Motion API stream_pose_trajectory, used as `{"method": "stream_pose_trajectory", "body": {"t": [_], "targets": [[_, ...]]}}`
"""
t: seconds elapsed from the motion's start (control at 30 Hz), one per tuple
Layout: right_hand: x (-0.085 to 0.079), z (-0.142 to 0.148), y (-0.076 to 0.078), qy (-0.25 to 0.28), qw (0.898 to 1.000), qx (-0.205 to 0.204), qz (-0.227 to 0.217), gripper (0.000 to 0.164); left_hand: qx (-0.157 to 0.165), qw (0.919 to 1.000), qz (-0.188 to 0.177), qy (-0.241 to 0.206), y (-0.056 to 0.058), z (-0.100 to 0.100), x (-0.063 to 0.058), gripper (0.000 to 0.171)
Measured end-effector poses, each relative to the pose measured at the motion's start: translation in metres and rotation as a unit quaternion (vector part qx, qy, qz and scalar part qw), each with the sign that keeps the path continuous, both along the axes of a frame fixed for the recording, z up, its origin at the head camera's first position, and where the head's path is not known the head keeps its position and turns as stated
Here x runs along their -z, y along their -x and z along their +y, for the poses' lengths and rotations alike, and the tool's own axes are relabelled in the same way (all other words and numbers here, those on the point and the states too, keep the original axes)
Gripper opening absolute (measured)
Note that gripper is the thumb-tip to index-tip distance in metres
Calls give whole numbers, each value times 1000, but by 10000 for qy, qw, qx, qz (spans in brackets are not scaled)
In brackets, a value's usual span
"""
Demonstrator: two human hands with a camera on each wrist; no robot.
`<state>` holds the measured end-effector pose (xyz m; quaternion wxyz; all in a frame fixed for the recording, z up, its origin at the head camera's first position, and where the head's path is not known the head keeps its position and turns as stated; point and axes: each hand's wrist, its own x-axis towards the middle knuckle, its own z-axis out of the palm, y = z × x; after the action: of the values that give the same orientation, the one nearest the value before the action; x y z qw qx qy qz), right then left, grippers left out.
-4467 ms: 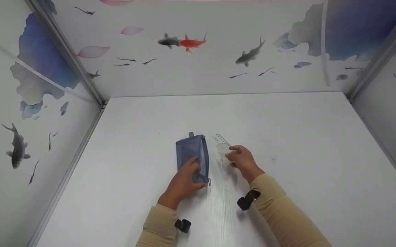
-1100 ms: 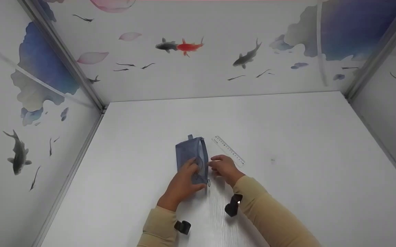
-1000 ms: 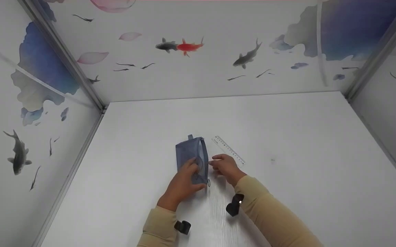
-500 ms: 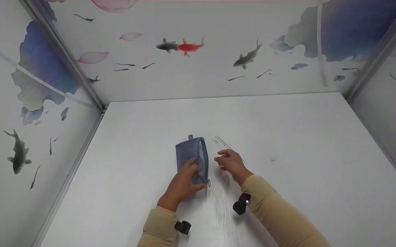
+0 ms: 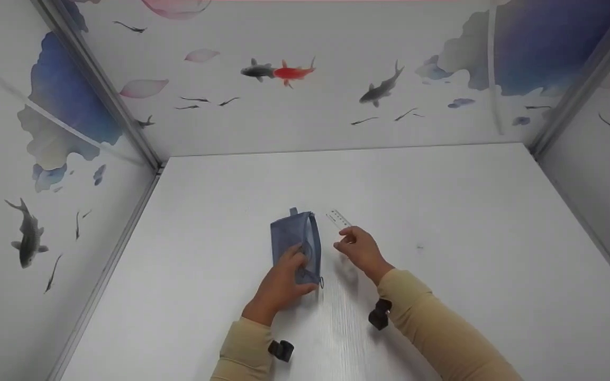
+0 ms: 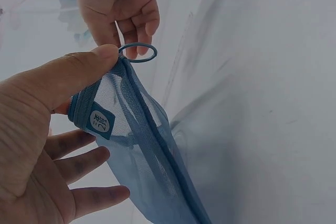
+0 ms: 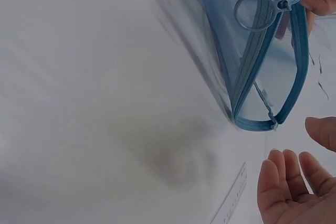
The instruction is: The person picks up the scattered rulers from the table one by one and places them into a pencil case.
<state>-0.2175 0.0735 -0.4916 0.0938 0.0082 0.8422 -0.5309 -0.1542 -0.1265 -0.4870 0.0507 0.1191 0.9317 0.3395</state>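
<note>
A blue mesh zip pouch (image 5: pixel 286 230) lies on the white table, its zipper side gaping toward the right. My left hand (image 5: pixel 281 280) holds it at the near end; in the left wrist view, the thumb of the left hand (image 6: pixel 37 108) presses on the corner beside the zip's ring pull (image 6: pixel 139 61). A clear ruler (image 5: pixel 337 217) lies slanted to the right of the pouch. Over its near part is my right hand (image 5: pixel 363 248), which hides the rest. In the right wrist view, the right hand (image 7: pixel 294 192) has thumb and fingers apart with nothing between them.
A small faint clear item (image 5: pixel 420 246) lies on the table to the right of the ruler. White panels with painted fish enclose the table (image 5: pixel 220 185) at the back and both sides. Each sleeve carries a black camera at the wrist.
Earliest, my right hand held a clear piece by the ruler; later it was at the pouch's opening. Since then it has moved right, over the ruler. My left hand has stayed put.
</note>
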Motion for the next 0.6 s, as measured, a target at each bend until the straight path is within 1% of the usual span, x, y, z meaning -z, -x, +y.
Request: {"method": "stream_pose_trajectory", "body": {"t": [0.13,0.37,0.43,0.6], "targets": [[1,3,1,-469,9988,-156,65,39,9,10000,1,28,-1,-1,0,40],[3,10,0,-1028,9932,-461,279,43,19,10000,26,20,-1,-2,2,41],[5,13,0,-1261,9898,-579,324,46,20,10000,34,-1,-1,-2,2,40],[10,23,2,-1872,9776,-826,498,56,-24,10000,41,-54,-1,-2,2,37]]}}
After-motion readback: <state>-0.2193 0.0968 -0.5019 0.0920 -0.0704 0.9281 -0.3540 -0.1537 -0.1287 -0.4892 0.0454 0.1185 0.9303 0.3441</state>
